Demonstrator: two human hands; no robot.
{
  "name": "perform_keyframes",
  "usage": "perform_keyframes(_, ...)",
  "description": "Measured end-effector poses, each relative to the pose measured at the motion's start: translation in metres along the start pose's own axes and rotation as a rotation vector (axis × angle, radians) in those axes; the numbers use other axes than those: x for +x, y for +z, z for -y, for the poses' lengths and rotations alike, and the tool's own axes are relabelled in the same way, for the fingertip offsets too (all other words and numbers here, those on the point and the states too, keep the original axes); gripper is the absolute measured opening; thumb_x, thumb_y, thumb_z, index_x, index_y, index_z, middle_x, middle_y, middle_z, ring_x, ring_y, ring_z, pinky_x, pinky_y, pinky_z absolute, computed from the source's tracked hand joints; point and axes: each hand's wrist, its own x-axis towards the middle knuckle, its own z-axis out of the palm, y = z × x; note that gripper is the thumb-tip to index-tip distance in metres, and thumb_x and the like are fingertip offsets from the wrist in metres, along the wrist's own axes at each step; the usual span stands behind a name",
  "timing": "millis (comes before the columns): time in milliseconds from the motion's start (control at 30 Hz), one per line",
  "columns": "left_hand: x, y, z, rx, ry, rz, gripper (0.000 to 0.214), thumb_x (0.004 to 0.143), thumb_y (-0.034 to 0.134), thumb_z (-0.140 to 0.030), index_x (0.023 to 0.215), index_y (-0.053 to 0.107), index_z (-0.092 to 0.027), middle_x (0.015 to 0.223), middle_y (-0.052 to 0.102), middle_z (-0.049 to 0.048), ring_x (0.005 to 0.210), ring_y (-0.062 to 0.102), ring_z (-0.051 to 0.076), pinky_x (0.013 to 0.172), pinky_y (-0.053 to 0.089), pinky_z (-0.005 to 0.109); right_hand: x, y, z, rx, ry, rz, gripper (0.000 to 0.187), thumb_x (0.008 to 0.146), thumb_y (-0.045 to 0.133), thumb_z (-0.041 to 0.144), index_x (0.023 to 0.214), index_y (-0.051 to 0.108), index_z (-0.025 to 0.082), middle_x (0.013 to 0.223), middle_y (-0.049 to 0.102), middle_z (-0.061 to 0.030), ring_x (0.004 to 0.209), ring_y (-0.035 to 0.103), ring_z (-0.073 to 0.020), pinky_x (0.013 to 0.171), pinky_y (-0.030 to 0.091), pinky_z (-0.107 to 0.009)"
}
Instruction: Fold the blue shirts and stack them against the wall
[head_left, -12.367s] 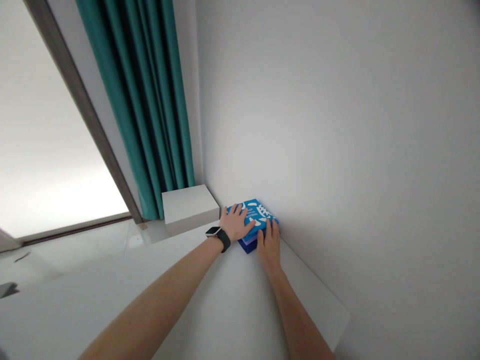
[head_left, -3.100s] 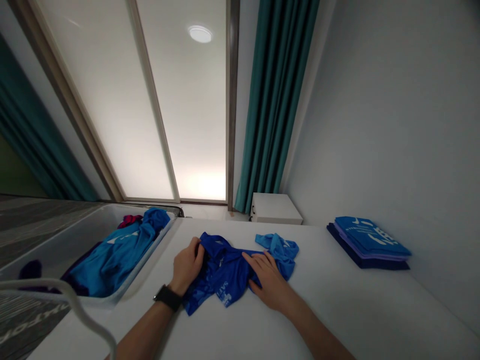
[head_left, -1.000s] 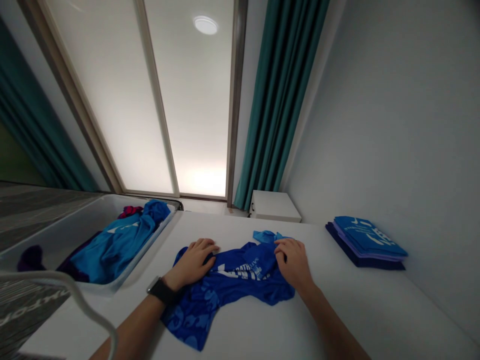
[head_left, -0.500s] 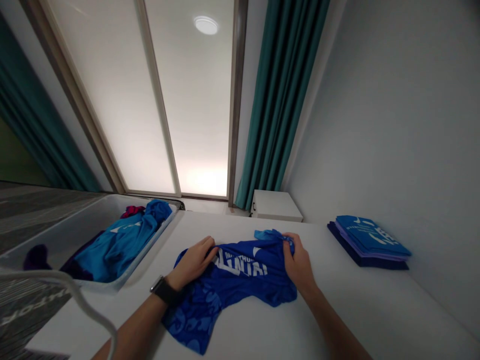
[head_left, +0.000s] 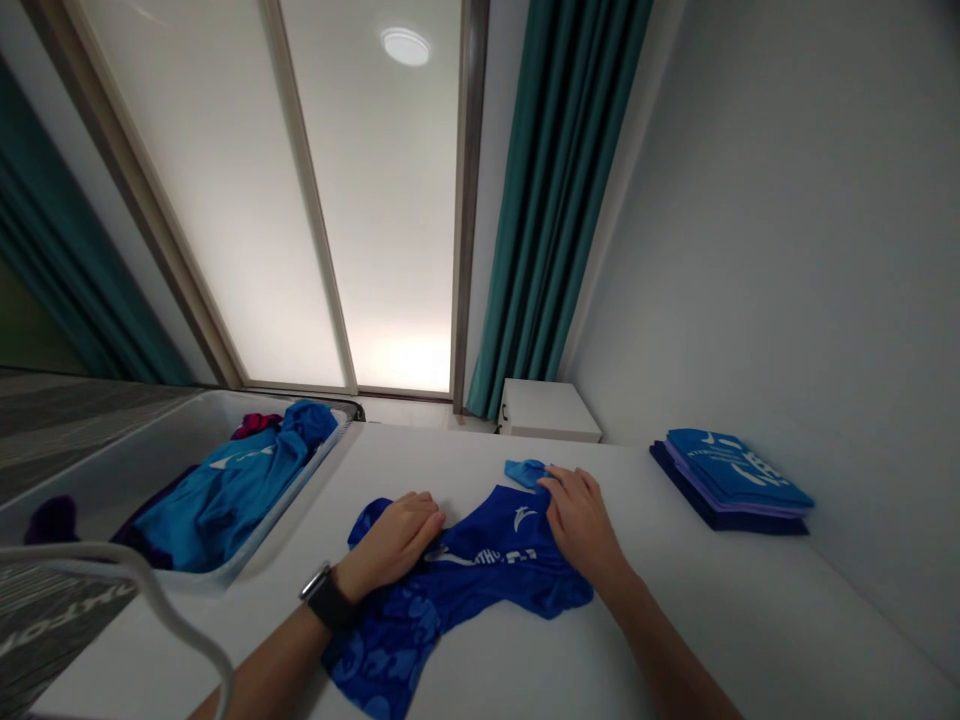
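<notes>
A royal-blue shirt point(head_left: 480, 575) with white lettering lies crumpled on the white table point(head_left: 720, 620) in front of me. My left hand point(head_left: 394, 540), with a dark watch on the wrist, is curled on the shirt's left shoulder and seems to pinch the cloth. My right hand point(head_left: 577, 515) lies on the shirt's right upper part, fingers stretched towards a light-blue sleeve point(head_left: 525, 470). A folded stack of blue and purple shirts point(head_left: 731, 480) sits at the table's right, against the wall.
A white bin point(head_left: 112, 480) on the left holds several unfolded clothes point(head_left: 232, 480), mostly light blue. A small white cabinet point(head_left: 551, 410) stands behind the table near teal curtains point(head_left: 555, 200). A white curved tube point(head_left: 150, 600) crosses the lower left corner.
The shirt was held stretched between both hands half a second ago; now it has sagged onto the table, its lettering partly folded under, and both hands rest on it.
</notes>
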Motion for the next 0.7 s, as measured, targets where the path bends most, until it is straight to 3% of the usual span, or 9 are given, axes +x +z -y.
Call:
perform_keyframes(67,0.000,0.004,-0.002,-0.002,0.046,0.027,0.049,0.103,0.025,-0.032,0.064,0.052,-0.021,0.066,0.057,0.0029,0.068,0.051,0.017,0.073,0.040,0.032,-0.001,0.003,0.014,0.026,-0.047,0.065,0.034,0.090,0.044,0.015,0.122,0.056,0.022,0.114,0.064,-0.0089,0.110,0.055,-0.0246,0.108,0.028,-0.050)
perform_keyframes(200,0.000,0.009,0.004,0.049,0.043,0.048,0.047,0.102,0.029,-0.033,0.065,0.056,-0.021,0.067,0.058,0.0027,0.069,0.054,0.017,0.071,0.041,0.029,-0.004,0.007,0.026,-0.038,-0.037,0.148,0.039,0.087,0.056,0.022,0.126,0.055,0.020,0.106,0.065,-0.0107,0.102,0.055,-0.0286,0.096,0.037,-0.048)
perform_keyframes(267,-0.001,0.007,0.012,0.111,-0.027,0.016,0.039,0.101,0.033,-0.035,0.079,0.061,-0.021,0.078,0.063,0.0039,0.076,0.058,0.018,0.074,0.042,0.029,-0.004,0.006,0.023,-0.065,-0.039,0.162,0.025,0.086,0.056,0.018,0.110,0.062,0.021,0.098,0.064,-0.0095,0.097,0.055,-0.0284,0.091,0.039,-0.046)
perform_keyframes(333,-0.003,0.004,0.019,0.173,-0.109,-0.035,0.027,0.098,0.041,-0.038,0.104,0.062,-0.022,0.096,0.066,0.0062,0.089,0.060,0.021,0.082,0.042,0.033,-0.002,0.003,0.019,-0.048,-0.046,0.148,0.018,0.085,0.052,0.013,0.095,0.064,0.022,0.090,0.062,-0.0075,0.093,0.055,-0.0270,0.090,0.039,-0.045)
perform_keyframes(433,-0.006,0.000,0.028,0.219,-0.164,-0.037,0.040,0.091,0.053,-0.043,0.125,0.055,-0.022,0.111,0.066,0.0086,0.100,0.059,0.025,0.092,0.038,0.040,0.001,-0.002,0.016,0.044,-0.017,0.053,0.022,0.084,0.047,0.009,0.095,0.061,0.021,0.092,0.059,-0.0074,0.093,0.054,-0.0256,0.089,0.040,-0.042)
perform_keyframes(567,-0.007,-0.003,0.031,0.180,-0.107,0.031,0.024,0.088,0.057,-0.043,0.101,0.066,-0.024,0.096,0.069,0.0047,0.094,0.059,0.024,0.091,0.035,0.040,0.000,0.001,0.013,0.197,0.035,-0.056,0.029,0.077,0.041,0.005,0.095,0.057,0.021,0.093,0.059,-0.0074,0.091,0.054,-0.0246,0.083,0.044,-0.037)
perform_keyframes(700,-0.004,-0.008,0.026,0.094,-0.131,0.041,0.023,0.089,0.053,-0.039,0.079,0.064,-0.022,0.072,0.063,0.0005,0.071,0.057,0.018,0.081,0.038,0.035,-0.003,0.006,0.007,0.198,0.095,-0.110,0.029,0.080,0.041,0.008,0.103,0.055,0.019,0.095,0.063,-0.0086,0.091,0.055,-0.0257,0.084,0.043,-0.039)
